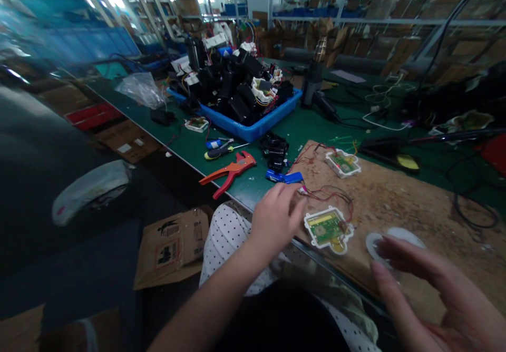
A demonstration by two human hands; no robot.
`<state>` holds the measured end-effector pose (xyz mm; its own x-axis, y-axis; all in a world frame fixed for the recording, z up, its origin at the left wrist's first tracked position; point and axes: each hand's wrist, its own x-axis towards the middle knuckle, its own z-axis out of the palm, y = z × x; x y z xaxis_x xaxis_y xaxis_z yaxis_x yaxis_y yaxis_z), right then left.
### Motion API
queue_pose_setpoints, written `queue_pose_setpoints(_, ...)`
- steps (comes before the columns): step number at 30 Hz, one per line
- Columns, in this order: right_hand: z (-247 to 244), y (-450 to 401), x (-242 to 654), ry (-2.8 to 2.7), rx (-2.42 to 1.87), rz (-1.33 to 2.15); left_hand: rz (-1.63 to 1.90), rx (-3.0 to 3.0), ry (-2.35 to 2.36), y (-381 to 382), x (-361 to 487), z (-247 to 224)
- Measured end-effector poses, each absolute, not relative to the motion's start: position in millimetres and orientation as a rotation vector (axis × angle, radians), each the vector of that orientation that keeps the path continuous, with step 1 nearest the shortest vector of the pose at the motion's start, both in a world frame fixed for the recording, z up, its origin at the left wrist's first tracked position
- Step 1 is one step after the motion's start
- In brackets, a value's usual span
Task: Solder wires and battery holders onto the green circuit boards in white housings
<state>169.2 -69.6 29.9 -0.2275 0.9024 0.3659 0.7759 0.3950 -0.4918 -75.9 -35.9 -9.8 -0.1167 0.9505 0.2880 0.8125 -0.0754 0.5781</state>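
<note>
My left hand [279, 209] is at the bench's front edge, fingers curved and thumb apart. Its fingertips are beside a small pale wire connector [302, 189] and just in front of blue cylindrical battery cells [284, 177]; I see nothing held. Thin wires run from there to a green circuit board in a white frame [327, 230], lying on the brown work board [399, 199]. My right hand [438, 289], slightly blurred, is open at the lower right, thumb and fingers spread near a translucent round roll [403, 238]. Whether it touches the roll is unclear.
Another framed circuit board [343, 162] lies farther back. Orange-handled cutters [233, 173], a screwdriver [219, 153] and black parts [274, 149] are on the green bench. Behind them stands a blue tray [253, 130] heaped with black parts. Cables [466, 215] lie at right.
</note>
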Motion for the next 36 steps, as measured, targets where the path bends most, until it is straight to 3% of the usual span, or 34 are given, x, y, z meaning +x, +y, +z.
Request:
queue_pose_setpoints(5, 77.9, -14.4, 143.2, -2.19, -1.182, 0.319, 0.791, 2.014, 1.964, -7.7, -90.3, -9.1)
queue_pose_setpoints(10, 103.3, 41.7, 117.9, -2.336, -0.976, 0.724, 0.837, 1.934, 1.99, -17.9, -85.9, 3.3)
queue_pose_setpoints(17, 78.8, 66.3, 102.8, -2.757, -0.591, 0.609, 1.089, 1.503, 1.808, -48.3, -85.3, 11.0)
queue_pose_setpoints(22, 54.4, 61.9, 97.6, -2.846, -0.607, 0.649, 1.336, 0.935, 1.448, -45.9, -71.0, 7.0)
queue_pose_setpoints(30, 55.6, 69.4, 100.9, -2.545, -0.795, 1.261, 1.4, 0.635, 1.197, -43.0, -63.9, 8.2)
queue_pose_setpoints(36, 52.7, 68.8, 98.1, -2.521, -0.791, 1.25, 1.455, 0.708, 1.21, -49.7, -65.7, 8.2)
